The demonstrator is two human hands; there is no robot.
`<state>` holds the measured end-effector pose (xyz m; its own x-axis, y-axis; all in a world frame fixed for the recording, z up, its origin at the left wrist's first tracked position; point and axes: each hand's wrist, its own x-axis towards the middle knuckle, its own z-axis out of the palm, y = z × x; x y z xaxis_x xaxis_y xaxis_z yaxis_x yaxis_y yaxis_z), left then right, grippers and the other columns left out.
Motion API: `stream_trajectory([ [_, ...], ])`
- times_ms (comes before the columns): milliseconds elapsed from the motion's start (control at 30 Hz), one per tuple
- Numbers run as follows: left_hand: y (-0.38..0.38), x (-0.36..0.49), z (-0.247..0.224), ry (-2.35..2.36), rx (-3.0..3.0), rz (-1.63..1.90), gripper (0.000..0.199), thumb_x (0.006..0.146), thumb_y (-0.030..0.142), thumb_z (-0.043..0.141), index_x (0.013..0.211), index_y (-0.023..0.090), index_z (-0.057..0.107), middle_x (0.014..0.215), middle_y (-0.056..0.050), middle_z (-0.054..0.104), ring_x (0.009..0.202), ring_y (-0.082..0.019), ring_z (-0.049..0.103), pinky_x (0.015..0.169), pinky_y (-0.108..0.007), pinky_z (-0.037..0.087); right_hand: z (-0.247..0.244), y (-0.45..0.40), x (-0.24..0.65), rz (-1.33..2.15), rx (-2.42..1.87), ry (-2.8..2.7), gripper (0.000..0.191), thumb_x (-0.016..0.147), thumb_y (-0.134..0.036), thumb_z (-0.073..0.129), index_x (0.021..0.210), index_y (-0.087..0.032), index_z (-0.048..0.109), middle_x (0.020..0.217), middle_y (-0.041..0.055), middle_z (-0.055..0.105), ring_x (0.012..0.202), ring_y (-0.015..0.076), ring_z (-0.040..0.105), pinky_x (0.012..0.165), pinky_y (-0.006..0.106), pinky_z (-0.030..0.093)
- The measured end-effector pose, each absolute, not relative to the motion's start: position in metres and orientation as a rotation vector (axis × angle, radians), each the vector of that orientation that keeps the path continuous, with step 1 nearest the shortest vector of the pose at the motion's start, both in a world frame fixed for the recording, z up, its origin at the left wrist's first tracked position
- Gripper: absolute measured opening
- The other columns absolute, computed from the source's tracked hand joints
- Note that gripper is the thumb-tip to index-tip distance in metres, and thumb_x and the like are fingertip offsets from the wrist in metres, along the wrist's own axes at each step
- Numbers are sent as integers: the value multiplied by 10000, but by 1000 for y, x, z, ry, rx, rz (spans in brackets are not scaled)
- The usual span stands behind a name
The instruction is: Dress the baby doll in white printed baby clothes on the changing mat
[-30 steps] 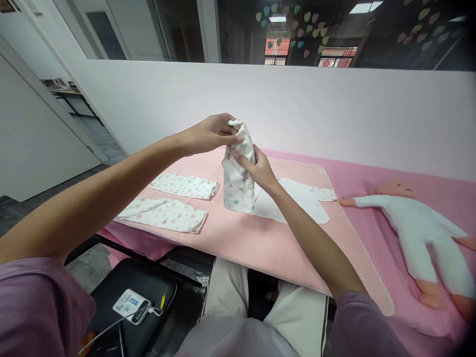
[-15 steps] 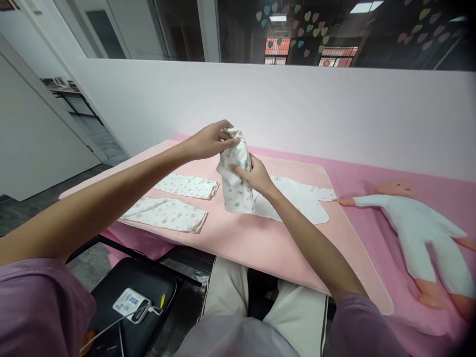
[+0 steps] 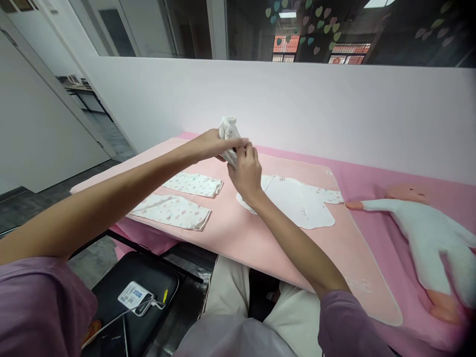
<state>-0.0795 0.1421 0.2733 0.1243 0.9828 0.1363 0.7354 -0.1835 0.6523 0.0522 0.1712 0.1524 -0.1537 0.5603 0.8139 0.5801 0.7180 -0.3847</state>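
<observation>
A small patterned white garment [image 3: 229, 130] is bunched up in the air above the pink table mat [image 3: 208, 238]. My left hand [image 3: 222, 144] grips it from the left, thumb stretched across toward the right. Close against that thumb, my right hand [image 3: 247, 168] has its fingers curled on the lower part of the cloth. Below and behind my right hand lies a white top [image 3: 297, 201] with patterned sleeves, spread flat. Two folded patterned garments, one farther back [image 3: 193, 184] and one nearer [image 3: 173, 210], rest on the mat to the left.
A doll [image 3: 424, 233] in a pale suit lies on the pink cloth at the right, one hand touching the white top's sleeve. A black chair [image 3: 156, 277] holding a phone [image 3: 136, 297] with a cable stands at lower left. A white wall [image 3: 282, 109] rises behind the table.
The held garment, hanging long before, is now gathered into a smaller bunch and raised. My right hand has moved left and up, beside my left hand. The view has shifted slightly.
</observation>
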Motion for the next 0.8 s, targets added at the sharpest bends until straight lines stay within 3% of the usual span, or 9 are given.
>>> stream_trajectory([
  [167, 152, -106, 271, 1739, 2006, 847, 370, 841, 567, 711, 980, 227, 754, 1004, -95, 765, 954, -276, 701, 804, -376, 551, 138, 168, 59, 45, -727, -1910, 462, 966, -470, 682, 1360, -254, 572, 1415, 146, 554, 1380, 360, 492, 1156, 613, 451],
  [300, 146, -117, 283, 1649, 2103, 782, 390, 830, 558, 746, 1033, 226, 770, 1042, -78, 761, 1033, -287, 701, 855, -375, 553, 137, 183, 90, 373, -602, -1828, 893, 846, -664, 775, 1567, -331, 367, 1685, 140, 330, 1567, 372, 317, 1235, 666, 342],
  [400, 138, -115, 297, 1561, 2179, 685, 408, 851, 562, 744, 1060, 213, 769, 1071, -67, 755, 1086, -300, 701, 892, -374, 551, 143, 205, 104, 857, -443, -1909, 1148, 750, -734, 825, 1647, -348, 221, 1715, 140, 317, 1566, 353, 365, 1223, 620, 403],
  [467, 134, -113, 305, 1507, 2202, 631, 417, 871, 562, 732, 1080, 203, 765, 1089, -67, 752, 1111, -311, 700, 914, -382, 552, 146, 214, 104, 1210, -306, -2000, 1125, 724, -699, 864, 1629, -323, 311, 1636, 134, 468, 1492, 348, 488, 1190, 578, 467],
  [600, 131, -126, 312, 1501, 2176, 528, 425, 911, 548, 718, 1135, 189, 754, 1123, -72, 748, 1114, -291, 697, 957, -404, 549, 147, 213, 90, 1611, -260, -2037, 779, 719, -578, 913, 1368, -234, 656, 1320, 107, 737, 1249, 342, 696, 1069, 536, 584],
  [700, 133, -152, 306, 1602, 2097, 475, 442, 923, 516, 738, 1185, 160, 738, 1146, -75, 750, 1114, -265, 676, 996, -425, 532, 146, 208, 76, 1698, -397, -1998, 621, 706, -550, 932, 1198, -219, 748, 1203, 97, 786, 1125, 324, 752, 985, 509, 638],
  [800, 140, -187, 287, 1732, 1935, 490, 494, 882, 511, 799, 1195, 136, 727, 1163, -92, 762, 1113, -269, 650, 997, -440, 526, 144, 216, 57, 1759, -539, -1981, 599, 708, -567, 934, 1176, -231, 768, 1211, 95, 792, 1045, 305, 773, 924, 488, 661],
])
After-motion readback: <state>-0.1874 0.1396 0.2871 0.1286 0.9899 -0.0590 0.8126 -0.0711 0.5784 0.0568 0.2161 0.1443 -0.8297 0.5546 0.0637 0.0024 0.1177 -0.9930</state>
